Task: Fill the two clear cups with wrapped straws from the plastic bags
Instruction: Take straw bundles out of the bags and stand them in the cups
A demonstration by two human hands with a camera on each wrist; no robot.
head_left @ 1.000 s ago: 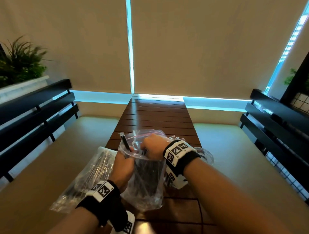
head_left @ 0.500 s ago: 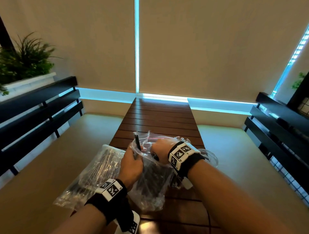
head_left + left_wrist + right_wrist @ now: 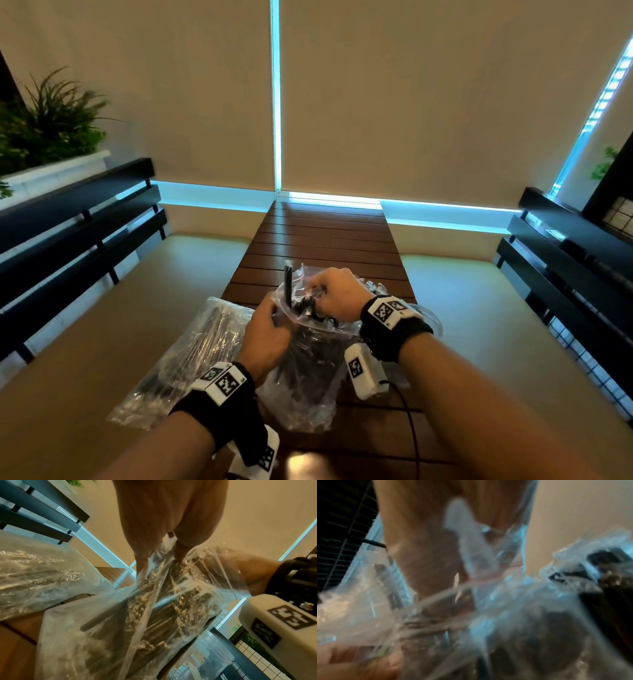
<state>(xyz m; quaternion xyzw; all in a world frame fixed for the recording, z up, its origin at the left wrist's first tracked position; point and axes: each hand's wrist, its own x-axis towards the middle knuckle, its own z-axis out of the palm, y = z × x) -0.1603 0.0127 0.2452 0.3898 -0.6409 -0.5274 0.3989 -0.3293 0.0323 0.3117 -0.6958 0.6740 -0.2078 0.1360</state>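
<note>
A clear plastic bag (image 3: 308,380) of black wrapped straws (image 3: 305,303) stands upright on the wooden table (image 3: 325,240). My left hand (image 3: 279,315) pinches the near edge of the bag's mouth, its fingers (image 3: 145,555) closed on the plastic film. My right hand (image 3: 317,293) is in the mouth, fingers curled round a bunch of the straws. One straw (image 3: 287,284) pokes up above the rim. A clear cup (image 3: 433,320) shows partly behind my right wrist. The right wrist view is blurred, showing only plastic and dark straws (image 3: 607,577).
A second plastic bag (image 3: 191,356) of straws lies flat at the table's left edge, partly overhanging the seat. Cushioned benches with dark slatted backs (image 3: 78,219) flank the table. Further along, the table's slats show bare up to the blinds.
My right hand has drawn up a little with straws in its grip, and one straw now stands higher above the bag's mouth. My left hand still holds the bag's edge.
</note>
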